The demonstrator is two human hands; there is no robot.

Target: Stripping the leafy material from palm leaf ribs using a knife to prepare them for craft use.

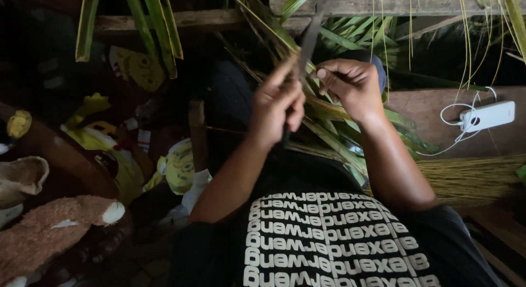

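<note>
Both hands work a palm leaf point(329, 109); left hand point(278, 109) grips a knife point(308, 37); right hand point(353, 87) pinches the leaf.

Long green palm leaf strip point(334, 109) w/ pale midrib, slanted across lap; dark knife blade point(309, 37) upright against it.

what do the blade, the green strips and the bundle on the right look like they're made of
Blade in the left hand: dark, flat, thin, probably metal, though blurred. Strips pinched by the right hand: long, narrow, green with a fold, apparently fresh palm leaf. Bundle: fine, straight, tan sticks, likely dried leaf midribs.
</note>
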